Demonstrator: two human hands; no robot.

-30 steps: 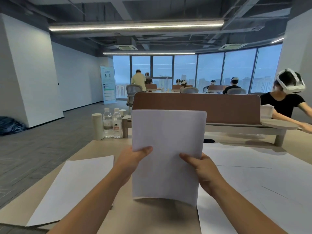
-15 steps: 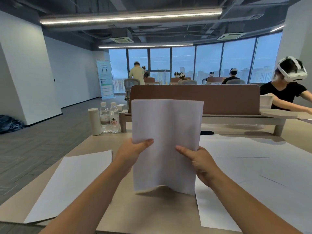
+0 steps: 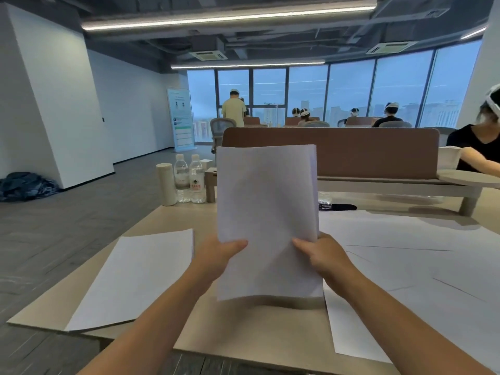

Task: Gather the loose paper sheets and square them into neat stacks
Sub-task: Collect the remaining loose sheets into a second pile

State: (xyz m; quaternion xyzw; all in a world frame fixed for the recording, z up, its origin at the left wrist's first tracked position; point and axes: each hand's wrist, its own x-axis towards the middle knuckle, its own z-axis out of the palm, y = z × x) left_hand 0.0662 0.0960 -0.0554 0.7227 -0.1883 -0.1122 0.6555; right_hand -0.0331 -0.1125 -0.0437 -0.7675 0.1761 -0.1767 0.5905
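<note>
I hold a bundle of white paper sheets upright above the beige table. My left hand grips its left edge with the thumb across the front. My right hand grips the right edge the same way. The bundle's bottom edge hangs a little above the tabletop and casts a shadow there. A squared stack of white sheets lies flat on the table to the left. Several loose white sheets overlap on the right side of the table.
A beige cylinder and two water bottles stand at the table's far left corner. A brown divider panel rises behind the table. A person in black sits at the far right. The table's left edge drops to grey floor.
The view has swung right and up slightly. The paper bundle stays upright in both hands, with its bottom edge now a little higher off the table.
</note>
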